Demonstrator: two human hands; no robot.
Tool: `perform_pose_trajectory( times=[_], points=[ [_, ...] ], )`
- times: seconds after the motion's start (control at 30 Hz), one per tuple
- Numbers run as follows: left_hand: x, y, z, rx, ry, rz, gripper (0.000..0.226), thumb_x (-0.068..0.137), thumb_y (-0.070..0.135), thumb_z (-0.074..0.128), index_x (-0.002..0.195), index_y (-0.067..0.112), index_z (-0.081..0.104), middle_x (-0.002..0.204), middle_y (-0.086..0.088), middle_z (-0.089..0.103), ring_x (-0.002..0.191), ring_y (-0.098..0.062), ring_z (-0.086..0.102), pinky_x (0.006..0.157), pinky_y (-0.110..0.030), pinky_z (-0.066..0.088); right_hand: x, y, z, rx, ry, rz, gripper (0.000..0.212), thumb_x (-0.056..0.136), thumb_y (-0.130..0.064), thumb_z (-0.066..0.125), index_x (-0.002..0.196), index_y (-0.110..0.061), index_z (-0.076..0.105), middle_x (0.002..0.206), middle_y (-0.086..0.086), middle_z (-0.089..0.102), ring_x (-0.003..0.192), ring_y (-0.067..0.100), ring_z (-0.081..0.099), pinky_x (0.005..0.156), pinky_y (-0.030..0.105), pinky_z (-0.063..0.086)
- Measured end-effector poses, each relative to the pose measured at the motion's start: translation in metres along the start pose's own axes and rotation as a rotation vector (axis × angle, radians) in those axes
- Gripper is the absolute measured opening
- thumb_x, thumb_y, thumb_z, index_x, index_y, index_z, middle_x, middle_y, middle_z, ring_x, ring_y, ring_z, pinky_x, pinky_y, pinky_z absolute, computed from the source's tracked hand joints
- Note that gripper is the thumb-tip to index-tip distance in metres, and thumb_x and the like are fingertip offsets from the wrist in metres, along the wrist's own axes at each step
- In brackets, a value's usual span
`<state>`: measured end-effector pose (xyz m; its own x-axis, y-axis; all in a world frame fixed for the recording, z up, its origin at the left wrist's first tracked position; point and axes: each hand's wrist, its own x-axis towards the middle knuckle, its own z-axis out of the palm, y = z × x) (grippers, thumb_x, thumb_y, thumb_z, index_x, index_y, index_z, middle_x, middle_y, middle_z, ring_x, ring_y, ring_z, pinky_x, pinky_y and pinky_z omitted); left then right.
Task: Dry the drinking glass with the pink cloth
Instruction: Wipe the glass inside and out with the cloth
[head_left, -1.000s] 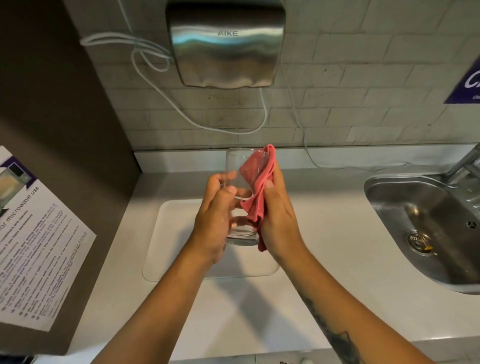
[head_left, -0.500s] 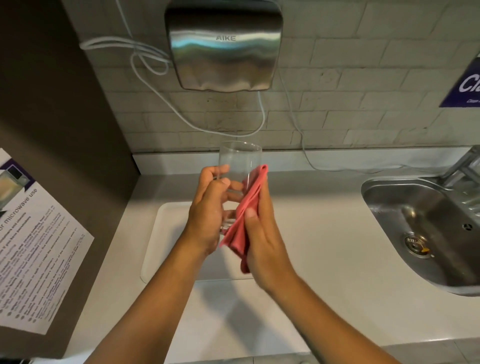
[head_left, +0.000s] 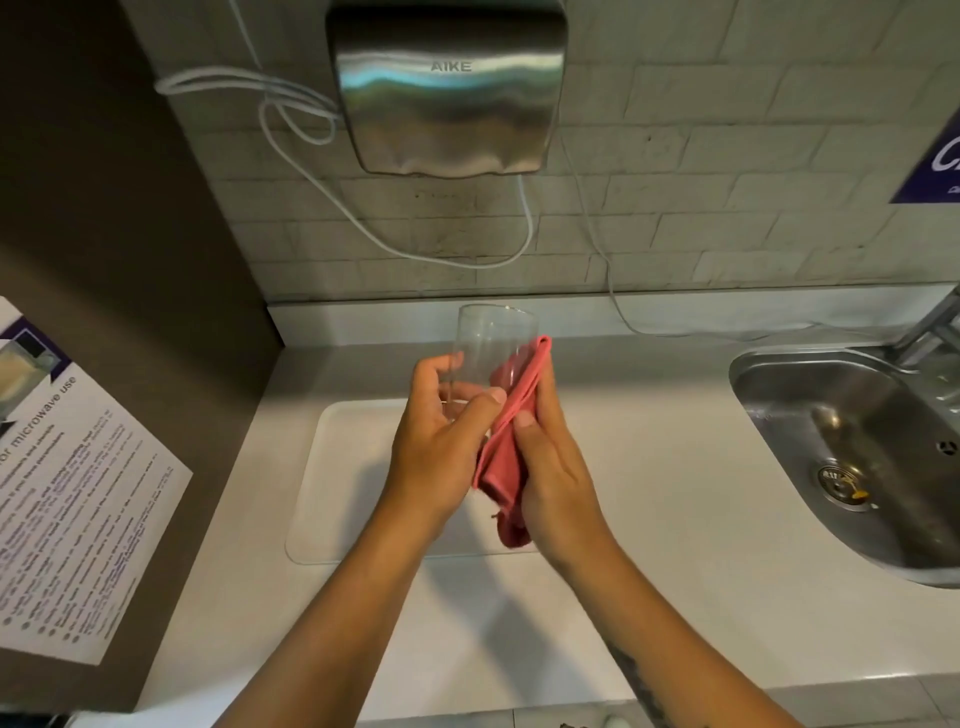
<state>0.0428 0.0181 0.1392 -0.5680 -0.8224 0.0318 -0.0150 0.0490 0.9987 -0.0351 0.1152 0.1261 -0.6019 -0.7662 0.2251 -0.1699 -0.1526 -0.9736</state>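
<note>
A clear drinking glass (head_left: 491, 338) is held upright above the white counter, its mouth pointing away from me. My left hand (head_left: 441, 447) wraps around its lower half from the left. My right hand (head_left: 550, 467) presses a folded pink cloth (head_left: 506, 457) against the glass's right side. The cloth runs from near the rim down past my palm, where a loose end hangs. The base of the glass is hidden behind my hands.
A white mat (head_left: 353, 478) lies on the counter (head_left: 675, 571) under my hands. A steel sink (head_left: 857, 457) with a tap sits at the right. A steel hand dryer (head_left: 449, 88) hangs on the tiled wall above. A dark panel with a printed notice (head_left: 78, 493) stands at the left.
The cloth was up over the rim of the glass a second ago; it has slid down onto the outer right side. Both hands and the glass rose slightly.
</note>
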Motion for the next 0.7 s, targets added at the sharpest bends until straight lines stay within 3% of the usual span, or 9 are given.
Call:
perform_pose_trajectory(
  times=[0.1, 0.2, 0.3, 0.4, 0.47, 0.5, 0.53, 0.63, 0.7],
  points=[
    [-0.004, 0.000, 0.006, -0.154, -0.041, -0.022, 0.054, 0.075, 0.051, 0.066, 0.126, 0.035, 0.058, 0.110, -0.010, 0.075, 0.094, -0.020, 0.079, 0.070, -0.024, 0.061, 0.020, -0.011, -0.011, 0.043, 0.042, 0.002, 0.059, 0.110, -0.039, 0.034, 0.168, -0.048, 0.025, 0.154, -0.028, 0.057, 0.141, -0.006, 0.060, 0.120, 0.032, 0.052],
    [0.001, 0.008, 0.005, -0.216, -0.011, 0.009, 0.052, 0.076, 0.047, 0.065, 0.125, 0.030, 0.058, 0.108, -0.010, 0.073, 0.090, -0.015, 0.077, 0.067, -0.024, 0.060, 0.015, -0.015, -0.005, 0.050, -0.011, -0.041, 0.060, 0.112, -0.033, 0.033, 0.170, -0.043, 0.017, 0.170, -0.018, 0.046, 0.156, 0.010, 0.050, 0.126, 0.045, 0.046],
    [0.011, 0.017, -0.003, -0.211, -0.022, 0.018, 0.046, 0.085, 0.036, 0.060, 0.129, 0.025, 0.056, 0.113, -0.011, 0.072, 0.089, -0.010, 0.077, 0.064, -0.023, 0.059, -0.012, -0.003, 0.010, -0.016, -0.070, -0.094, 0.063, 0.113, -0.031, 0.035, 0.169, -0.042, 0.008, 0.175, -0.032, 0.024, 0.164, -0.002, 0.029, 0.136, 0.039, 0.030],
    [0.006, 0.017, -0.003, -0.212, -0.105, 0.016, 0.048, 0.084, 0.034, 0.061, 0.130, 0.022, 0.055, 0.117, -0.022, 0.069, 0.086, -0.009, 0.076, 0.065, -0.024, 0.061, -0.006, -0.006, 0.005, 0.088, -0.062, -0.082, 0.059, 0.112, -0.032, 0.034, 0.165, -0.048, 0.014, 0.171, -0.021, 0.040, 0.154, 0.011, 0.052, 0.117, 0.042, 0.056],
    [-0.003, 0.013, 0.003, -0.268, -0.143, -0.019, 0.052, 0.078, 0.038, 0.067, 0.127, 0.022, 0.056, 0.108, -0.017, 0.072, 0.089, -0.020, 0.074, 0.067, -0.029, 0.062, 0.013, -0.016, -0.007, 0.116, -0.014, -0.082, 0.055, 0.114, -0.028, 0.030, 0.167, -0.042, 0.019, 0.160, -0.024, 0.054, 0.141, 0.001, 0.063, 0.100, 0.021, 0.060],
    [-0.005, 0.012, 0.006, -0.294, -0.144, -0.029, 0.052, 0.077, 0.037, 0.067, 0.126, 0.022, 0.057, 0.103, -0.011, 0.073, 0.091, -0.024, 0.073, 0.067, -0.030, 0.062, 0.020, -0.021, -0.011, 0.131, -0.005, -0.091, 0.054, 0.116, -0.024, 0.028, 0.167, -0.039, 0.019, 0.156, -0.027, 0.055, 0.138, -0.006, 0.063, 0.100, 0.015, 0.058],
    [-0.005, 0.012, 0.007, -0.308, -0.135, -0.028, 0.048, 0.080, 0.034, 0.064, 0.125, 0.021, 0.057, 0.099, -0.006, 0.074, 0.092, -0.026, 0.071, 0.067, -0.030, 0.062, 0.022, -0.024, -0.011, 0.135, 0.001, -0.105, 0.054, 0.117, -0.022, 0.027, 0.167, -0.038, 0.017, 0.158, -0.026, 0.053, 0.139, -0.009, 0.060, 0.104, 0.015, 0.056],
    [0.002, 0.017, 0.002, -0.304, -0.105, -0.007, 0.041, 0.083, 0.031, 0.057, 0.123, 0.022, 0.057, 0.102, -0.007, 0.073, 0.091, -0.023, 0.070, 0.065, -0.029, 0.060, 0.002, -0.018, 0.000, 0.079, -0.011, -0.090, 0.058, 0.113, -0.026, 0.033, 0.165, -0.045, 0.016, 0.174, -0.015, 0.037, 0.160, 0.009, 0.043, 0.129, 0.049, 0.042],
    [0.005, 0.020, -0.003, -0.282, -0.120, 0.007, 0.049, 0.078, 0.038, 0.062, 0.125, 0.023, 0.057, 0.108, -0.013, 0.072, 0.091, -0.020, 0.072, 0.065, -0.027, 0.060, -0.012, -0.010, 0.007, 0.031, -0.027, -0.115, 0.059, 0.113, -0.027, 0.034, 0.164, -0.048, 0.015, 0.170, -0.034, 0.033, 0.161, -0.003, 0.035, 0.135, 0.041, 0.033]
  ],
)
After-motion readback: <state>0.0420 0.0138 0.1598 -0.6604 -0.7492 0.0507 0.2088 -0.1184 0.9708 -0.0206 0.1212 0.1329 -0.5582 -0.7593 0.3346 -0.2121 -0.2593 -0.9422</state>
